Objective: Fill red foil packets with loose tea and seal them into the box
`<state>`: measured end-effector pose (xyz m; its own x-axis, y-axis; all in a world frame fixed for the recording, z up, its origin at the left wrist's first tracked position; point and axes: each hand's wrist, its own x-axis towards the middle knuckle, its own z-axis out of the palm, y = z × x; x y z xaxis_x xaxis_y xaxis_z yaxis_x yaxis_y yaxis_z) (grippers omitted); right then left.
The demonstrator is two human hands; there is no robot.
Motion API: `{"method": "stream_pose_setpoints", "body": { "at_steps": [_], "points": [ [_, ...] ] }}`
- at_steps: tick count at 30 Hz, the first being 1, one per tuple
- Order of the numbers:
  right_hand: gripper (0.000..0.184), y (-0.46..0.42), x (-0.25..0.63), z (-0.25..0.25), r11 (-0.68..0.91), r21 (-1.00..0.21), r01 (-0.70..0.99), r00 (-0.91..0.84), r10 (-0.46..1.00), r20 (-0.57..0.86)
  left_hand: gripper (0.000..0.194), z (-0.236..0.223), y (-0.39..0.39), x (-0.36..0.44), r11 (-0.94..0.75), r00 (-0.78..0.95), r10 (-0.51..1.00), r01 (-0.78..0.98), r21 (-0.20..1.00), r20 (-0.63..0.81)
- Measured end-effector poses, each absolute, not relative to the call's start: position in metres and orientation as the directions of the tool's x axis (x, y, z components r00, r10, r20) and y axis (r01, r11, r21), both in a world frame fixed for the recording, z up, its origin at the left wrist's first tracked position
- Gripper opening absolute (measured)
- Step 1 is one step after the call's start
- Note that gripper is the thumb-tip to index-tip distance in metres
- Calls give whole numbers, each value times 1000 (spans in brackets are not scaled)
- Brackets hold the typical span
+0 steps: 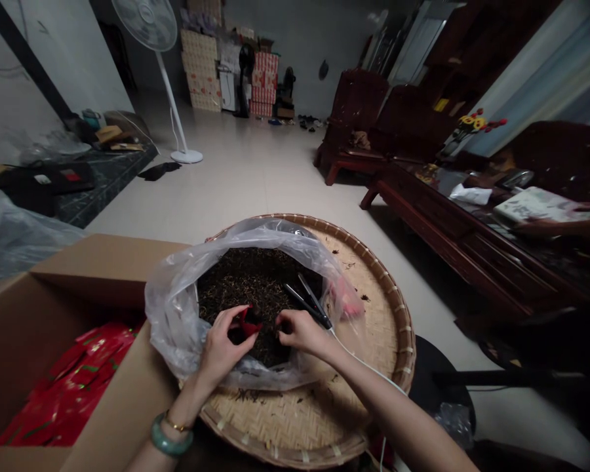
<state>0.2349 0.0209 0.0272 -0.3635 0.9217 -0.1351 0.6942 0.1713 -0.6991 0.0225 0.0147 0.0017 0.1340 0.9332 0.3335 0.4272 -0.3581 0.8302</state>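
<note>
My left hand (pixel 229 341) holds a small red packet (pixel 248 322) between thumb and fingers, its mouth spread apart. Just to the right, my right hand (pixel 295 330) is closed in a pinch over the dark loose tea leaves (pixel 246 278); what lies between its fingertips is too small to make out. The leaves fill a clear plastic bag (pixel 172 295) with its rim rolled open. A black hair-straightener-like sealing tool (pixel 309 301) with a white cord rests on the leaves, near my right hand. Under the bag is a round woven bamboo tray (pixel 383 314).
At the left stands an open cardboard box (pixel 122 387) with many red packets (pixel 78 380) inside. A white standing fan (pixel 172 98) is farther back. Dark wooden furniture (pixel 452 229) lines the right side. A black round stool (pixel 447 387) sits beside the tray.
</note>
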Motion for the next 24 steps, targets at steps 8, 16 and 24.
{"method": "stream_pose_setpoints", "body": {
  "at_steps": [8, 16, 24],
  "points": [
    [31, 17, 245, 27, -417, -905, -82, -237, 890, -388, 41, 3, 16, 25, -383, 153, 923, 436, 815, 352],
    [41, 15, 249, 59, -400, -882, -247, -156, 915, -372, 42, 6, 16, 26, -402, 194, 916, 445, 800, 352],
    [27, 15, 226, 100, -61, -960, 275, -217, 968, -123, 43, 9, 14, 29, -410, 220, 912, 464, 785, 347]
  ]
}}
